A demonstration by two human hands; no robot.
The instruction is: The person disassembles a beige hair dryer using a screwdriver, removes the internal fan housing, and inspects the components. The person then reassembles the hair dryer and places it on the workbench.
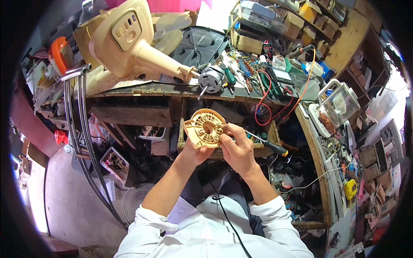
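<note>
Beige plastic cover (pixel 205 128), round and ribbed, is in your two hands in front of the bench (pixel 142 89); your left hand (pixel 195 150) grips its lower edge; your right hand (pixel 238 148) is closed on its right side and on a screwdriver (pixel 269 144); a small motor (pixel 211 79) lies on the bench beside the fan body (pixel 129 38).

Bright even light, sharp centre, fisheye-bent dark rim.
</note>
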